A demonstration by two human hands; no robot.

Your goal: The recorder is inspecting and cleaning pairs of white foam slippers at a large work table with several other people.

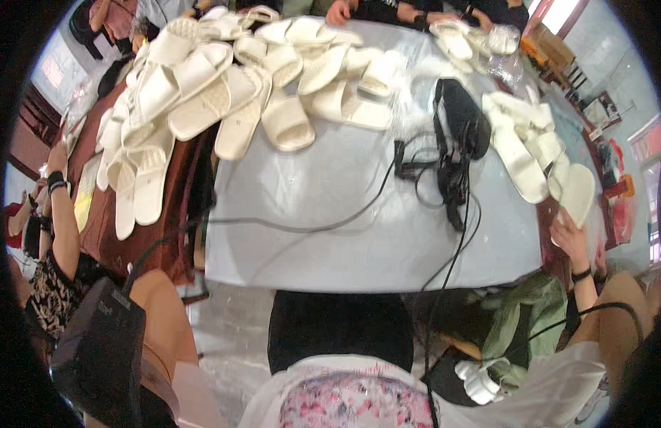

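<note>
Both my arms show only in part: my bent left arm (163, 321) at the lower left and my bent right arm (619, 303) at the lower right. Neither of my hands is in the picture. A black box-shaped device (102, 349) with a cable is close in front of my left arm and hides part of it. On the grey-white tabletop (309, 214) lie a dark rounded pouch or headgear (459, 128) with straps and a tangle of black cables. Cream slippers (288, 125) are piled at the far left, and more slippers (516, 153) lie at the right.
A co-worker's hand (572, 239) with a dark wristband touches a slipper at the right edge. Other people's hands (339, 12) are across the table, and an arm (63, 221) is at the left. Long cables (295, 230) cross the tabletop. A black seat (337, 328) stands below its front edge.
</note>
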